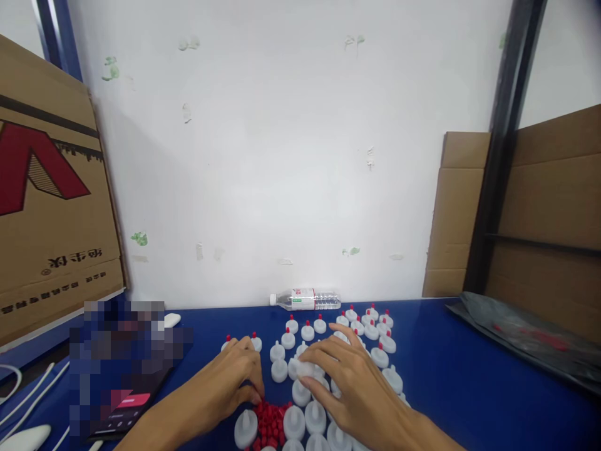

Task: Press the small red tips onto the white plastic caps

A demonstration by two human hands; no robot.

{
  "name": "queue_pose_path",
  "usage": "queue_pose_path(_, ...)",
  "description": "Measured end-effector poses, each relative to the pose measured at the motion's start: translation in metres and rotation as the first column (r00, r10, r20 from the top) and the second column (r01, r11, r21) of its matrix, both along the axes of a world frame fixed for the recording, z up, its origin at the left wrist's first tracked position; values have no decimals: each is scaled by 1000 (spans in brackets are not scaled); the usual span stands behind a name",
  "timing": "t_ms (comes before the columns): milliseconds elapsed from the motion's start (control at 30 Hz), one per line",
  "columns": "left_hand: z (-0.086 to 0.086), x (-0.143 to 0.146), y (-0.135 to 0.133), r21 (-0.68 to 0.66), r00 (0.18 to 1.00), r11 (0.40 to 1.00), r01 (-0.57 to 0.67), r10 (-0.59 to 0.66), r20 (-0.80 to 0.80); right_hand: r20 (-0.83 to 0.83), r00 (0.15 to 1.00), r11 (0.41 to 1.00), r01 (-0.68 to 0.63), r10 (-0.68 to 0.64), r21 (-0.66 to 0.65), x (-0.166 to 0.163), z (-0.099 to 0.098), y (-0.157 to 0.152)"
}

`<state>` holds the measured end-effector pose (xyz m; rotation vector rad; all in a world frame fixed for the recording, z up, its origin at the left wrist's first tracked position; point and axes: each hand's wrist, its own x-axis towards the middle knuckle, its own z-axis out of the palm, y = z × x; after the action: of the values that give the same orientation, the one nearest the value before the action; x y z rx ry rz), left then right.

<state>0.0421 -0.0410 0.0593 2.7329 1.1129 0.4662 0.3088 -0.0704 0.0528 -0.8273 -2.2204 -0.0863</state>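
Observation:
Many small white plastic caps [370,332] stand on the blue table [451,376]; several at the back carry red tips. A heap of small red plugs [271,423] lies at the front between my hands. My left hand [235,376] is curled, its fingertips pinched down at the edge of the red heap. My right hand [350,376] holds one white cap [304,369] between thumb and fingers, above the other caps.
A clear water bottle [306,300] lies on its side against the white wall. A cardboard box [47,207] stands at the left, folded cardboard [455,213] and a grey plastic bag [526,335] at the right. A phone [123,410] and white cables [19,401] lie at the left front.

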Motion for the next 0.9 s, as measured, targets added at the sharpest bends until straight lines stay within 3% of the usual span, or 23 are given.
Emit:
queue_pose_path(200,7,7,-5,-18,998,999,-43,43,-36,7,1000,1000,1,-1,-27,0,-2,0)
queue_pose_path(367,2,5,-5,4,994,997,-75,75,-85,-9,1000,1000,-2,2,-13,-1,0,0)
queue_pose_path(667,-2,8,-5,188,995,978,-94,99,-19,37,999,999,31,-30,-36,1,-2,-2)
queue_pose_path(800,2,15,-10,278,997,957,-75,72,22,31,999,997,-37,39,-72,0,-4,-1)
queue_pose_path(900,2,21,-16,309,999,950,-33,26,28,20,995,995,-93,94,-22,-1,-4,-2)
